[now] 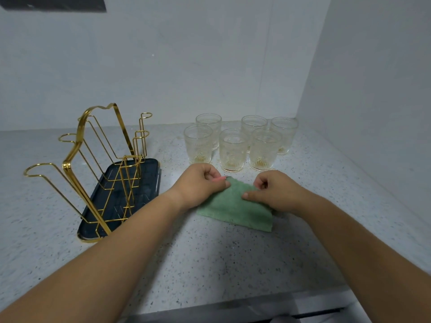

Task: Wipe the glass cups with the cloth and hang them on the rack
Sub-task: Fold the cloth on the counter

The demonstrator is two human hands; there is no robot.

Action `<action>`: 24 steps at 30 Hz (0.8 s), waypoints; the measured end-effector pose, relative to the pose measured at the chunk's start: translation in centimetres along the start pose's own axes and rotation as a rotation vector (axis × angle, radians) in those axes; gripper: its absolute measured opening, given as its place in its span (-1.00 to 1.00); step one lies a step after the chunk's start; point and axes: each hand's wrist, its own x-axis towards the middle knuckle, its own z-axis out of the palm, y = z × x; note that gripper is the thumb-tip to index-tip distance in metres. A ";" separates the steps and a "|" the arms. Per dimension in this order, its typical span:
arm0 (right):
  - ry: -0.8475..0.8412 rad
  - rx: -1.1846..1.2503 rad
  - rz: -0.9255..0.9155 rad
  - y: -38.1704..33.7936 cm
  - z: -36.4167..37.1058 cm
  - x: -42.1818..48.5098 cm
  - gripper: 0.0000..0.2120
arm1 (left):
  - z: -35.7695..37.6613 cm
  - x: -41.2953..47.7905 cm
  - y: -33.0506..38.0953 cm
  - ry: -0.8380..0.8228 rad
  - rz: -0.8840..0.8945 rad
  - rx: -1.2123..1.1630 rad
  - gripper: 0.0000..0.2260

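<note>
Now, at a pale speckled countertop [210,264], I work a green cloth [235,206] with both bare hands. My left hand [198,183] is curled, and its thumb and fingertips pinch the cloth's far corner, lifting it slightly off the surface. My right hand [272,192] is curled too. It grips the cloth's right-hand part, with the thumb pressed flat on top of the fabric. The rest of the cloth lies on the countertop between my wrists, its near edge spread flat toward me.

Just beyond my hands stand six ribbed glass cups [233,150], all upright with mouths up, in two close rows of three. The front row sits near the cloth's raised corner without touching it. The back row stands close to the white wall [163,66], towards the corner where the side wall meets it.

To the left, well apart from the cups, a gold wire rack [100,159] rises from a dark oblong tray [144,183] with a gold rim. Its looped arms slant outward on both sides of a central handle, and no cup hangs on any of them. My left forearm passes just beside the tray's near end.
</note>
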 end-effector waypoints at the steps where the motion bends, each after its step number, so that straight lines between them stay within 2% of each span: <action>1: -0.005 0.113 -0.003 0.1 -0.3 -0.6 -0.72 | 0.1 -0.1 0.2 -0.009 -0.013 -0.092 -0.82; 3: -0.084 0.426 0.042 0.4 -1.0 -1.5 -0.78 | 0.6 -0.1 0.8 -0.033 -0.036 -0.234 -0.83; 4: -0.155 0.548 0.078 0.8 -1.3 -1.9 -0.74 | 0.9 -0.1 1.1 -0.044 -0.040 -0.286 -0.85; 7: -0.335 0.703 0.099 1.4 -2.1 -3.1 -0.72 | 2.3 0.4 1.9 -0.066 -0.012 -0.360 -0.88; 9: -0.343 0.946 0.063 1.9 -2.5 -3.6 -0.71 | 3.5 0.7 2.8 -0.082 0.024 -0.342 -0.90; 11: -0.245 1.223 0.036 2.6 -3.3 -3.6 -0.61 | 4.9 1.2 3.4 -0.068 0.053 -0.337 -0.90; 12: -0.141 1.316 0.046 3.1 -3.7 -3.3 -0.58 | 5.6 1.5 3.7 -0.041 0.057 -0.331 -0.88; 15: 0.212 1.425 0.128 4.5 -5.0 -2.5 -0.66 | 7.4 1.9 4.3 0.002 0.036 -0.323 -0.71; 17: 0.397 1.327 0.171 5.4 -5.4 -1.7 -0.70 | 8.4 2.1 4.8 -0.028 0.016 -0.288 -0.43; 18: 0.478 1.241 0.179 5.6 -5.5 -1.2 -0.73 | 8.9 2.2 4.9 -0.032 0.019 -0.254 -0.36; 21: 0.629 1.105 0.140 5.0 -5.6 0.5 -0.80 | 10.3 2.9 5.2 -0.025 0.052 -0.217 -0.34; 24: 0.639 1.016 0.107 4.0 -4.8 2.9 -0.77 | 11.4 3.5 5.4 -0.004 0.041 -0.205 -0.31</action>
